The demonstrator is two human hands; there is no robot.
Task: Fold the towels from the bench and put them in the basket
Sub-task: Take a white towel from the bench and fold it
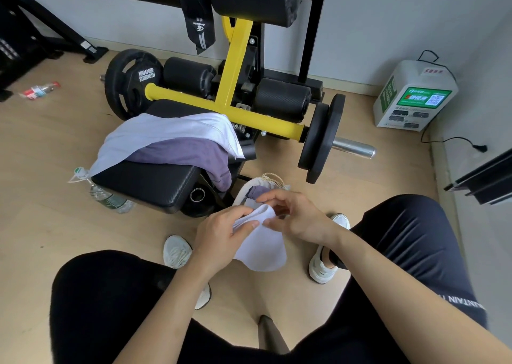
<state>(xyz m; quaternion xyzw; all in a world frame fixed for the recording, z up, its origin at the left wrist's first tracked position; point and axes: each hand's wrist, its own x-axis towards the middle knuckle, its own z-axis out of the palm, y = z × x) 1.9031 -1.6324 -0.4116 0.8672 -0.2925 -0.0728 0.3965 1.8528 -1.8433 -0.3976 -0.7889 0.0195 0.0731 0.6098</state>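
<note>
Left hand (221, 237) and right hand (295, 218) pinch a soft white folded towel (263, 248); a fabric basket (249, 190) lies just beyond.

Black shorts (110, 294) (white lettering), white sneakers (177, 251)

Bench pad (149, 180) left of centre, basket (240, 195) just below its right end.
On the pad the top towel (166, 133) lies over the under towel (188, 153), which hangs off the right edge. Below the basket, at frame centre, the left hand (221, 236) and right hand (296, 219) pinch the held towel (263, 250). A water bottle (110, 197) lies left of the pad; a charging station (412, 97) stands upper right.
</note>
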